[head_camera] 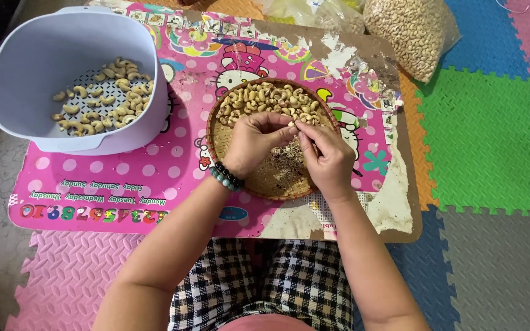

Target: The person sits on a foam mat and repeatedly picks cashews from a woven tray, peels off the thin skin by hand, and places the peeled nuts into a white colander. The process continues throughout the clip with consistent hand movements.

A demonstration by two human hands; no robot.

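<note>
A round woven tray [219, 125] lies on a pink low table [173, 178], with several cashew nuts [265, 98] heaped on its far half and bits of skin on its near half. My left hand [254, 141] and my right hand [329, 159] meet over the tray's middle. Both pinch one cashew nut [291, 124] between their fingertips. A bead bracelet [225, 178] circles my left wrist.
A pale lilac tub [38, 55] with a perforated bottom stands at the table's left and holds several cashews [102, 95]. A clear bag of cashews [412, 34] lies at the far right. Coloured foam floor mats [492, 141] surround the table.
</note>
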